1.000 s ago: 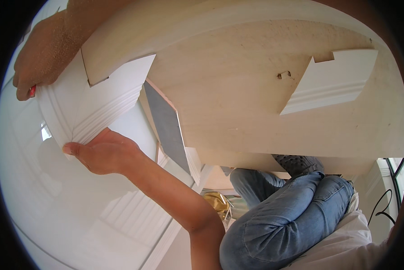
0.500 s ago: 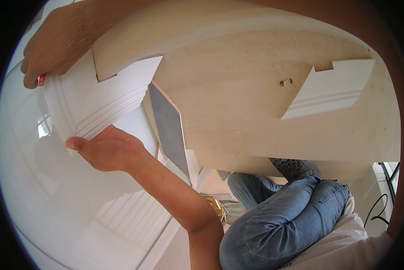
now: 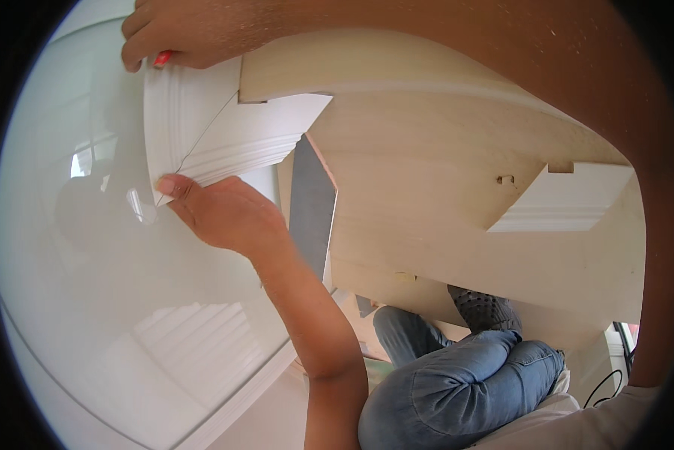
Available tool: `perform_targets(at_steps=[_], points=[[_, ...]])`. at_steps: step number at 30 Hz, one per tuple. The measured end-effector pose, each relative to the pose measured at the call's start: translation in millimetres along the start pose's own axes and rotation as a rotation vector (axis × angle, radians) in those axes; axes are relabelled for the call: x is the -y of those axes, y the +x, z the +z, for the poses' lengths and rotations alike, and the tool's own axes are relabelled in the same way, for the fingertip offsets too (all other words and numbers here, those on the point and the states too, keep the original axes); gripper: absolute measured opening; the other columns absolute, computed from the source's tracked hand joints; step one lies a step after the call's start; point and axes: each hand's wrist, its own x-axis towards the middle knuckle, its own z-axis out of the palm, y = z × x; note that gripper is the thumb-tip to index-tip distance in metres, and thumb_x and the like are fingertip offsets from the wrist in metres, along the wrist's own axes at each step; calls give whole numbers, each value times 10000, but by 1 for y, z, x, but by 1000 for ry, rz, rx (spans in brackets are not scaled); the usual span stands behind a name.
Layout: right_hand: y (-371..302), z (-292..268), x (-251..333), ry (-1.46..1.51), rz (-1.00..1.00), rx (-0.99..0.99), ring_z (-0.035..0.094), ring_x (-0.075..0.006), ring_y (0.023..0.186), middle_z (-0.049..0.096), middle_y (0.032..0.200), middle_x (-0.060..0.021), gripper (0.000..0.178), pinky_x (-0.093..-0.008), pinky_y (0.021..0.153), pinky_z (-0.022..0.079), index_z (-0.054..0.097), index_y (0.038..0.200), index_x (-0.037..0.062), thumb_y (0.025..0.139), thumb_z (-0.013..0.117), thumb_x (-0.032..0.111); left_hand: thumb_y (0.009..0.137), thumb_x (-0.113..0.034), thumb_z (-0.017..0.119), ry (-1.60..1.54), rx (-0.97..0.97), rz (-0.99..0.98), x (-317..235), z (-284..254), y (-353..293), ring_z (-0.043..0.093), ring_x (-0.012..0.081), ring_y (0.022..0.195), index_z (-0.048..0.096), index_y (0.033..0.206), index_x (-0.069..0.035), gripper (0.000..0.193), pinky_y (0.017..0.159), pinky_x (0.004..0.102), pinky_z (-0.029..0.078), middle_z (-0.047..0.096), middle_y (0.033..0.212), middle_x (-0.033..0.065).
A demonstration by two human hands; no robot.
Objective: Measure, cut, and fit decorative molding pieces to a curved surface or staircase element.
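Two white grooved moulding pieces meet along a slanted seam, the longer-edged one point(image 3: 258, 131) on the right and the other point(image 3: 191, 105) on the left. My left hand point(image 3: 228, 214) grips their lower corner, its thumb lying over the tip where the seam ends; its other fingers are partly hidden behind the moulding. Across the top my right arm reaches over, and my right hand point(image 3: 194, 34) is curled at the upper end of the left piece. From its fingers pokes a small red thing point(image 3: 163, 58), whose kind I cannot make out.
A glossy white panel point(image 3: 89, 255) fills the left side. On the beige board point(image 3: 419, 165) lies another notched white moulding piece point(image 3: 570, 199). A grey strip point(image 3: 311, 195) stands by the board's left edge. My folded legs in jeans point(image 3: 457, 390) and a black cable point(image 3: 603, 390) are below.
The view has shifted, so both hands and the moulding appear farther right and higher. The seam between the two pieces shows more plainly. Both hands keep their hold.
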Motion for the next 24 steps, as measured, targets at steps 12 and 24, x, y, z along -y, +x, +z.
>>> perform_targets(at_steps=[12,24], points=[[0,5,-4,59,-25,-48,598,-281,994,631,949,-94,94,-404,783,567,668,893,68,888,666,163,1070,-535,490,-11,74,30,2,1,-1,458,289,1402,293,1559,22,766,1180,396,396,394,1576,177],[-3,0,-8,118,-97,-25,588,-324,922,587,930,-137,152,-451,726,541,582,983,38,903,621,161,1085,-419,539,-55,60,39,7,3,2,560,207,1231,480,1376,0,514,1052,350,453,579,1355,110]])
